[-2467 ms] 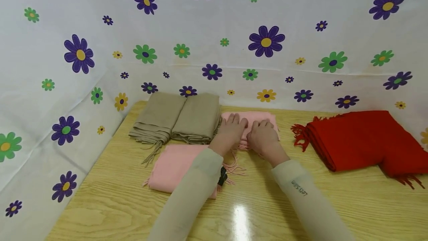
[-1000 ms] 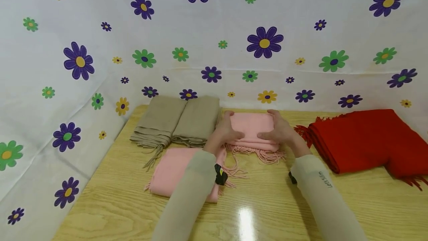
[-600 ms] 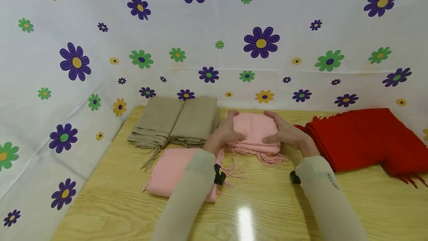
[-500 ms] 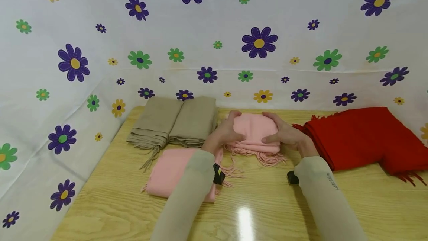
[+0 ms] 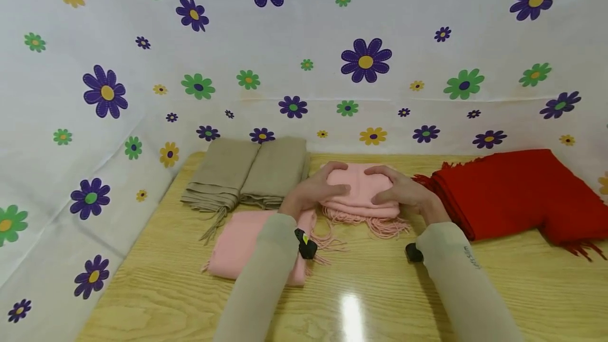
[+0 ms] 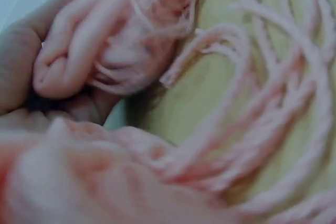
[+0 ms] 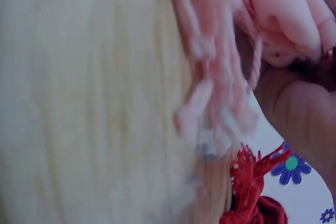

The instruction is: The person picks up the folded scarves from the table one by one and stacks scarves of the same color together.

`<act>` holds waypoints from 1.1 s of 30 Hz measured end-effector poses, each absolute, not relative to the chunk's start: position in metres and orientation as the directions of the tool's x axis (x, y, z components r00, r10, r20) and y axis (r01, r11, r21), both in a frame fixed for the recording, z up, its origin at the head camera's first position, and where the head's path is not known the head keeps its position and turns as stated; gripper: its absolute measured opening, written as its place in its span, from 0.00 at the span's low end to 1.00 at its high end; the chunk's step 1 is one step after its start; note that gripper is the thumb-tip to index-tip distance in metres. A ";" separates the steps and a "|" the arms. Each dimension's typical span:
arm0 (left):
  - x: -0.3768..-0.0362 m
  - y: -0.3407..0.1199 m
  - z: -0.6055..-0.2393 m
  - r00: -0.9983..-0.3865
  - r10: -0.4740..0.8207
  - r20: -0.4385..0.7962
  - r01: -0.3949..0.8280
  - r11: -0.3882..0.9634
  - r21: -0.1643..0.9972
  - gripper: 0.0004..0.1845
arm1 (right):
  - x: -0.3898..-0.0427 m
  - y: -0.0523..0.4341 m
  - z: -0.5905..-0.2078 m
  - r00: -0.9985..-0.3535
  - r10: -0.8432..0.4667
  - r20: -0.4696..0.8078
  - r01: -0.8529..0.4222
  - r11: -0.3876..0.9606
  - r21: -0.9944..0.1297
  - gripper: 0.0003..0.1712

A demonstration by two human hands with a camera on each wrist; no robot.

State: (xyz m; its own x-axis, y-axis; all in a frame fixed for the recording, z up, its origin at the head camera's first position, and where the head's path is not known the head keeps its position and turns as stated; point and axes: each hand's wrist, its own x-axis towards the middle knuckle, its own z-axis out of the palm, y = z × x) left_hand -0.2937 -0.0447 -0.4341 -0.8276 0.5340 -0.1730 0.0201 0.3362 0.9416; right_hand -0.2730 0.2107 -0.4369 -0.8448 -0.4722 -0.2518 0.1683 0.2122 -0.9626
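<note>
Two hands clasp a folded pink fringed scarf (image 5: 361,194) at mid-worktop (image 5: 380,300): left hand (image 5: 315,190) at its nine o'clock, right hand (image 5: 404,191) at three o'clock, fingers curled over the top. Nearer, at seven o'clock, lies another flat pink scarf (image 5: 247,239). Farther off, beige folded scarves (image 5: 252,170) lie at ten o'clock and a red fringed scarf (image 5: 508,194) at three.

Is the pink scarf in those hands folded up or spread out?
Folded: the pink scarf is a compact stack with fringe at its front, both hands gripping its sides.
</note>
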 end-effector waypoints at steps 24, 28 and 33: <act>-0.286 -0.037 -0.435 -0.895 0.399 -0.201 -0.080 0.299 0.951 0.33 | -0.269 0.197 -0.429 -0.903 -0.344 -0.258 0.083 0.451 -0.889 0.41; -0.287 -0.033 -0.439 -0.895 0.414 -0.165 -0.041 0.293 0.955 0.33 | -0.268 0.199 -0.428 -0.905 -0.333 -0.265 0.097 0.445 -0.890 0.41; -0.290 -0.036 -0.444 -0.896 0.419 -0.147 -0.020 0.293 0.956 0.33 | -0.267 0.195 -0.430 -0.904 -0.331 -0.271 0.111 0.430 -0.896 0.41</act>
